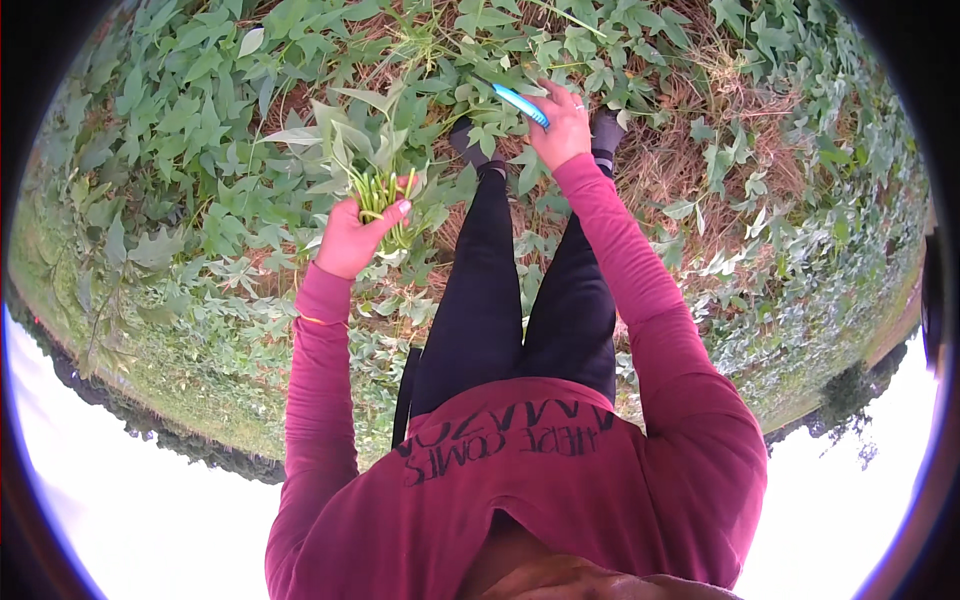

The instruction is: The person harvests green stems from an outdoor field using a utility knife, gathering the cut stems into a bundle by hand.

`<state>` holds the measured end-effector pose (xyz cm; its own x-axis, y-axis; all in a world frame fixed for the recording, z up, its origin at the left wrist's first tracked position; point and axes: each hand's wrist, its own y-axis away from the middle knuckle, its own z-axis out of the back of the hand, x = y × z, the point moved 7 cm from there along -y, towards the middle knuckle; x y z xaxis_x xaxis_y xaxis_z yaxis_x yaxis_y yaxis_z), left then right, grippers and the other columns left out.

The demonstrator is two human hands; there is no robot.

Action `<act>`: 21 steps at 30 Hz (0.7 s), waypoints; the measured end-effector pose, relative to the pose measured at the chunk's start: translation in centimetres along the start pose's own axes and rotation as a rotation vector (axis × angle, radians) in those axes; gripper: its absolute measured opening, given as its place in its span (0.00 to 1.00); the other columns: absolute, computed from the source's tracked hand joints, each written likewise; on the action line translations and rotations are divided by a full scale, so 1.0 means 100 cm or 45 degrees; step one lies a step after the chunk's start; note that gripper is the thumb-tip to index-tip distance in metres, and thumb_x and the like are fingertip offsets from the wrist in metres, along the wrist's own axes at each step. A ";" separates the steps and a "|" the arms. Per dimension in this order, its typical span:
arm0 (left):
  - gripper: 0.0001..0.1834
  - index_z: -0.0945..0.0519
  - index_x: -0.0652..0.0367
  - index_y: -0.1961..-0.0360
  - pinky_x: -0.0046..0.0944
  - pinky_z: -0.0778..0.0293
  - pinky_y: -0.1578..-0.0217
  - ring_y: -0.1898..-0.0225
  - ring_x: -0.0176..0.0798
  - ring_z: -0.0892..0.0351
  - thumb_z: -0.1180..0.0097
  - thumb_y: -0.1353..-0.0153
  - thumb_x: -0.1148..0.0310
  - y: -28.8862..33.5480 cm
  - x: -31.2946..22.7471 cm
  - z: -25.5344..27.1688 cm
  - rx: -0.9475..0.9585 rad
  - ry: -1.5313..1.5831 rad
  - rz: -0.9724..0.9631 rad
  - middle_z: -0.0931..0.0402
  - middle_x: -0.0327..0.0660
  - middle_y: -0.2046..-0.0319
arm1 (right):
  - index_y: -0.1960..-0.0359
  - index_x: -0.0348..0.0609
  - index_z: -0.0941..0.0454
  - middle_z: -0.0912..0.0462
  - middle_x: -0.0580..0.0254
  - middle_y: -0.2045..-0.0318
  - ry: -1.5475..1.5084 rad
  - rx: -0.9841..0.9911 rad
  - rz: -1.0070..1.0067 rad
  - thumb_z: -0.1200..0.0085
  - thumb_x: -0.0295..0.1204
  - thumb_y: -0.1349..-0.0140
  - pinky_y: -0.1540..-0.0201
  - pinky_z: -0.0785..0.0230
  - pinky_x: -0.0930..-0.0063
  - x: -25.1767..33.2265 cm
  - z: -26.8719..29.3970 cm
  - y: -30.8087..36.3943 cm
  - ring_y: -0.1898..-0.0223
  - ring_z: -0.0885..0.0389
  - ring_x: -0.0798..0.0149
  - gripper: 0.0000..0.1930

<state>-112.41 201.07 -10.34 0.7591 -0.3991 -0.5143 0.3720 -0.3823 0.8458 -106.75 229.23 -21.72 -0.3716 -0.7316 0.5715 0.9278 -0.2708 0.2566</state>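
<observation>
My left hand (360,230) is closed around a bunch of leafy green stems (372,180); their cut ends stick out between thumb and fingers, and the leaves fan out on the far side. In my right hand (562,125) is a knife with a light blue handle (521,105). Its dark blade reaches up and left among the vine leaves and is only partly visible. Low green vines (490,70) with lobed leaves surround the blade and lie just beyond both hands.
My feet in dark shoes (470,142) stand among the vines, below black trousers (480,290). Dry brown straw (690,160) shows between the plants, mostly to the right. Taller leafy stems (110,270) rise at the left. Leafy ground cover spreads to both sides.
</observation>
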 end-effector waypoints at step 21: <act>0.17 0.20 0.60 0.54 0.35 0.20 0.70 0.69 0.29 0.23 0.33 0.40 0.62 -0.145 0.030 -0.198 0.249 -0.071 0.440 0.19 0.38 0.64 | 0.50 0.34 0.21 0.20 0.51 0.48 -0.596 -0.186 -0.122 0.39 0.21 0.47 0.46 0.28 0.62 0.007 0.121 0.162 0.49 0.20 0.51 0.20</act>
<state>-104.99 221.90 -21.34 0.7896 -0.5744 -0.2156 -0.0129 -0.3669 0.9302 -92.39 231.94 -7.72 -0.3990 -0.3491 0.8479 0.8713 -0.4324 0.2320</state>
